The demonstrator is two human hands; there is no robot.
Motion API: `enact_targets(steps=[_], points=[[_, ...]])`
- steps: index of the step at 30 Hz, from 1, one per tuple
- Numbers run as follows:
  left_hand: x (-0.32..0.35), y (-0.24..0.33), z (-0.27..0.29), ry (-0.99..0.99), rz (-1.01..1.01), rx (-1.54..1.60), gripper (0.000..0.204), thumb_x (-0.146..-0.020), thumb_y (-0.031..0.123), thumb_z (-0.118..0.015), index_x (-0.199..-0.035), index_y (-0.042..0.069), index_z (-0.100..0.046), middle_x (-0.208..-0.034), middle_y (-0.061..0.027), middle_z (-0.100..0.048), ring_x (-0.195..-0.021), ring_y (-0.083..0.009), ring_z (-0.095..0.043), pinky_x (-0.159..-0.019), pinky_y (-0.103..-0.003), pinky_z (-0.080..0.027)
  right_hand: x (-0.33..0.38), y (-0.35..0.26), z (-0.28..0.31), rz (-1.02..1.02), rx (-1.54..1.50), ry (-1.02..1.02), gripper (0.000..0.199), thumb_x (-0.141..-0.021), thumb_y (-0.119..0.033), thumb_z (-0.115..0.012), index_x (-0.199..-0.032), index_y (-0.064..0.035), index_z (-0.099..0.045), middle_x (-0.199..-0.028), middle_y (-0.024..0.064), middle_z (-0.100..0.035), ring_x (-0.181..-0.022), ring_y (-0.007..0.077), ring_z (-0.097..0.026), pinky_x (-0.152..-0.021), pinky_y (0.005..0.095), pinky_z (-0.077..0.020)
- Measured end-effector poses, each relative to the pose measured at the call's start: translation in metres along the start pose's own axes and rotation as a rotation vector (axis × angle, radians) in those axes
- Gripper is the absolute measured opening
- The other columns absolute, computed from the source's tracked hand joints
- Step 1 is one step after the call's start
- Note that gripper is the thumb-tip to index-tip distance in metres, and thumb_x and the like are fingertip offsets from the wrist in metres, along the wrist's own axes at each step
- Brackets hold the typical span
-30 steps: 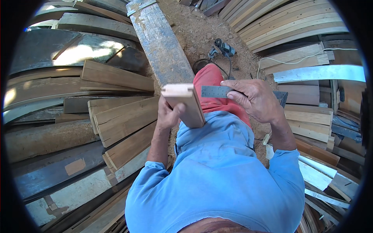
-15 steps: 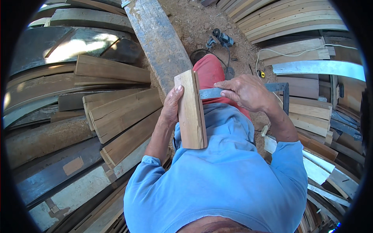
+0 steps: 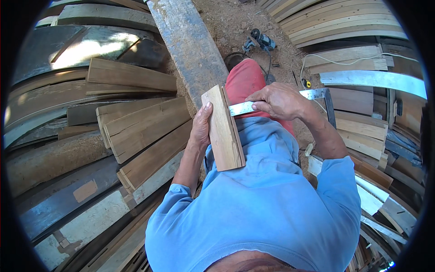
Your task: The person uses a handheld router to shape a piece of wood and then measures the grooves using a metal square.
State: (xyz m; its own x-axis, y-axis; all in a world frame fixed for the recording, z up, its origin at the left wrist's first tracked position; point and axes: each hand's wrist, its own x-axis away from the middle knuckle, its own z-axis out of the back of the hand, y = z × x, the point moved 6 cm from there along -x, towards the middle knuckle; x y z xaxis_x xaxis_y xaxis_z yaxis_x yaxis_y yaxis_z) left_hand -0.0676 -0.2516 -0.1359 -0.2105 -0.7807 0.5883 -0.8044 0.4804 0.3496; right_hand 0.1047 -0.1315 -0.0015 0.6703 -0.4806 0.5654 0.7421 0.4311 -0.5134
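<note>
My left hand (image 3: 201,124) grips a short wooden board (image 3: 222,131) by its left edge, thumb on the upper face. The board has a grooved right edge and lies slightly tilted above my lap. My right hand (image 3: 277,103) is closed on the metal blade of a carpenter's square (image 3: 242,108). The blade's tip meets or nearly meets the board's right edge; exact contact is hard to tell. Beyond my right wrist, the square's dark leg turns at a right angle toward me.
A long worn plank (image 3: 188,47) stretches away ahead. On the sawdust-covered ground sit a corded power tool (image 3: 259,41) and a yellow tape measure (image 3: 307,84). Stacked boards (image 3: 149,129) crowd the left; more timber (image 3: 358,129) and a pale cable (image 3: 344,62) lie at the right.
The board has tilted slightly, its near end shifting right. The square has turned so its blade slants and catches more light, with my right hand moving a little left and away.
</note>
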Motion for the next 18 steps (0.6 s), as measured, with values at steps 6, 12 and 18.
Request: enact_targets(steps=[6, 12, 18], points=[[-0.002, -0.002, 0.006, 0.029, 0.004, 0.004, 0.044, -0.101, 0.037, -0.058, -0.125, 0.0, -0.058, -0.101, -0.014, -0.072, -0.082, -0.0223, -0.074, -0.072, -0.038, -0.064, -0.005, 0.002, -0.004, 0.027, -0.055, -0.062, 0.032, -0.096, -0.034, -0.058, -0.12, -0.017, -0.072, -0.096, 0.0138, -0.074, -0.09, 0.0354, -0.069, -0.079, 0.0467, -0.0525], [-0.003, -0.003, 0.005, 0.005, 0.011, -0.042, 0.046, -0.102, 0.038, -0.057, -0.13, 0.002, -0.052, -0.104, -0.0113, -0.069, -0.086, -0.0191, -0.072, -0.075, -0.036, -0.063, -0.008, -0.004, -0.006, 0.007, 0.004, -0.088, 0.032, -0.096, -0.033, -0.057, -0.12, -0.0162, -0.072, -0.1, 0.0147, -0.074, -0.093, 0.0365, -0.069, -0.082, 0.0474, -0.0526], [-0.001, -0.004, 0.003, 0.012, 0.016, -0.02, 0.046, -0.101, 0.038, -0.057, -0.128, 0.001, -0.054, -0.103, -0.012, -0.07, -0.085, -0.019, -0.072, -0.075, -0.036, -0.063, -0.009, -0.008, -0.003, -0.009, 0.029, -0.092, 0.033, -0.096, -0.032, -0.057, -0.119, -0.0141, -0.072, -0.101, 0.0157, -0.073, -0.095, 0.037, -0.069, -0.083, 0.0484, -0.0525]])
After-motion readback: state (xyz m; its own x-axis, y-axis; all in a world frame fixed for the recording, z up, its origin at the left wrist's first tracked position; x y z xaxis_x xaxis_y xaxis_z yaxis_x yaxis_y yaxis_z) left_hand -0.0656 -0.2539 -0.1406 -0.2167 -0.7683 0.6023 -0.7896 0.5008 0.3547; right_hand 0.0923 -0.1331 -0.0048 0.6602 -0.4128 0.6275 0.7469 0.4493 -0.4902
